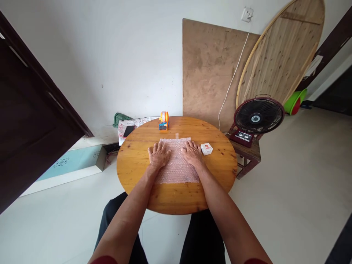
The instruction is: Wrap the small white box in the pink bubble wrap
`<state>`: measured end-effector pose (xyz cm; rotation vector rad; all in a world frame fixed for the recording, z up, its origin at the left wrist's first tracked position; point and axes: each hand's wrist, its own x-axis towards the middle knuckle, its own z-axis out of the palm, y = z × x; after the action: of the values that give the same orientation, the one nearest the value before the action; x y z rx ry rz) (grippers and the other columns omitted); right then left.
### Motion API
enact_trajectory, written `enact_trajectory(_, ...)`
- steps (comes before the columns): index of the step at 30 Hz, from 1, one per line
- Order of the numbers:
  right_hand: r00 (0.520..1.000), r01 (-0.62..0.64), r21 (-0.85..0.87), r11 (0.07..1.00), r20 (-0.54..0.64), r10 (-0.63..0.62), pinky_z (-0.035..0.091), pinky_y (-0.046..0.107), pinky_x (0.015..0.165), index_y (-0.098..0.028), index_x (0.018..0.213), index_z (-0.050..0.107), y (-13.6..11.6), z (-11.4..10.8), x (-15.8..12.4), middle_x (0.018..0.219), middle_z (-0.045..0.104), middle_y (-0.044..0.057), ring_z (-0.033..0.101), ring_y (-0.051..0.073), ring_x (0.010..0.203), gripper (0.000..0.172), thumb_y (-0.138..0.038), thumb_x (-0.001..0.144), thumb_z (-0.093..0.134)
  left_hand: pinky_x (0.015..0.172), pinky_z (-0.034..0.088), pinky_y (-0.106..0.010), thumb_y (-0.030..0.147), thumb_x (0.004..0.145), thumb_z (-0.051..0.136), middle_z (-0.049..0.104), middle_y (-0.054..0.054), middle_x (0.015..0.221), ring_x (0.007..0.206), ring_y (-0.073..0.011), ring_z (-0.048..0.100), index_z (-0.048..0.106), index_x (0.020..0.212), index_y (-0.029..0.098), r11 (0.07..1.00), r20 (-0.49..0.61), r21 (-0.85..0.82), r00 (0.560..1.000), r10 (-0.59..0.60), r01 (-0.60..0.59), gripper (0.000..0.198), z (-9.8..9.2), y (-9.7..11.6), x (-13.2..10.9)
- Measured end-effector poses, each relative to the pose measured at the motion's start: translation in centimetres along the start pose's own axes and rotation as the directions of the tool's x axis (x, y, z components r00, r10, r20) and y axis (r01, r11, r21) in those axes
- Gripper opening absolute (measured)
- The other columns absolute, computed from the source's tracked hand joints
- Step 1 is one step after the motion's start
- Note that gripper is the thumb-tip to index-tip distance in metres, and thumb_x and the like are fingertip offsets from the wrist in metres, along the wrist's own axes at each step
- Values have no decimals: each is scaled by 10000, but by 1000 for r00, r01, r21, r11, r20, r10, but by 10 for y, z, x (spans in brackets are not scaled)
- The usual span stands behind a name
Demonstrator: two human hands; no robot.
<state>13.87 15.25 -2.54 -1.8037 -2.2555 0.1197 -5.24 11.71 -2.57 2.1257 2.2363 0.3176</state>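
Observation:
A pinkish sheet of bubble wrap (176,167) lies flat on the round wooden table (137,165). My left hand (158,154) rests palm down on the sheet's left side, fingers spread. My right hand (192,152) lies flat on its right side, fingers stretched out too. Neither hand holds anything. A small white box with an orange mark (206,149) sits just right of my right hand. An orange and blue tape dispenser (164,121) stands at the table's far edge, and a short strip of clear tape (176,135) lies between it and the sheet.
A dark red table fan (258,116) stands on a small wooden stool to the right. A brown board and a round wooden tabletop (283,51) lean on the wall behind. A phone (129,130) lies on papers at the back left. A dark door (30,121) is at left.

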Motion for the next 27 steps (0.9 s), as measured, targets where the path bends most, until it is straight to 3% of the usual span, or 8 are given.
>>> enact_trajectory(9, 1000, 12, -16, 1000, -20, -12, 150, 464, 1160, -133, 1462, 389, 2, 2, -1, 1553, 336, 131, 253, 280, 1444, 607, -482, 974, 300, 1126, 184, -640, 559, 940, 263, 295, -154, 1566, 1459, -358, 214, 416, 1449, 192, 993, -25, -28, 993, -115, 114, 646, -7, 0, -4)
enact_trajectory(12, 1000, 17, -21, 1000, -15, -17, 164, 465, 1156, -131, 1460, 392, 1, -2, -3, 1556, 329, 133, 257, 284, 1443, 602, -474, 973, 305, 1158, 199, -562, 570, 941, 293, 237, -160, 1586, 1483, -334, 140, 375, 1475, 180, 994, -214, -62, 971, -104, 93, 667, -18, 1, -9)
enact_trajectory(14, 1000, 23, -28, 999, -12, -23, 176, 468, 1152, -133, 1454, 401, 1, -4, -5, 1554, 332, 134, 263, 292, 1440, 592, -464, 972, 313, 1181, 175, -521, 584, 937, 312, 134, -130, 1618, 1500, -299, 33, 301, 1511, 193, 998, -375, -60, 927, -12, -11, 695, -29, 5, -14)
enact_trajectory(16, 999, 33, -36, 999, -16, -34, 188, 474, 1146, -132, 1445, 416, 1, -5, -6, 1550, 338, 141, 272, 303, 1436, 588, -467, 973, 309, 1199, 133, -503, 586, 934, 327, 63, -94, 1632, 1502, -277, -36, 243, 1531, 212, 990, -452, -25, 884, 115, -141, 710, -35, 12, -18)
enact_trajectory(18, 998, 46, -42, 998, -30, -47, 196, 481, 1141, -121, 1441, 422, 1, -5, -6, 1548, 339, 148, 277, 311, 1432, 594, -469, 977, 294, 1204, 101, -510, 572, 936, 338, 92, -76, 1631, 1503, -278, -11, 238, 1532, 235, 962, -379, 20, 888, 260, -273, 692, -33, 19, -20)
enact_trajectory(19, 998, 46, -44, 998, -34, -47, 201, 481, 1140, -116, 1444, 417, 1, -4, -6, 1548, 339, 148, 279, 312, 1431, 596, -466, 979, 290, 1201, 100, -523, 562, 940, 336, 150, -75, 1622, 1502, -283, 41, 270, 1521, 249, 943, -283, 31, 902, 326, -332, 663, -29, 22, -19)
enact_trajectory(22, 999, 20, -51, 998, -29, -22, 218, 469, 1138, -123, 1457, 402, 1, -4, -5, 1551, 340, 128, 286, 307, 1429, 593, -454, 976, 300, 1171, 147, -582, 543, 960, 284, 307, -107, 1569, 1468, -311, 210, 386, 1468, 233, 950, -19, -6, 950, 313, -313, 604, -13, 24, -14)
enact_trajectory(27, 1000, 26, -68, 997, -14, -27, 233, 480, 1137, -134, 1453, 411, 1, -4, -2, 1540, 364, 120, 298, 305, 1424, 586, -450, 973, 296, 1164, 148, -588, 581, 950, 270, 262, -113, 1586, 1472, -321, 191, 365, 1478, 218, 965, 13, -43, 966, 258, -257, 647, -2, 20, -11)
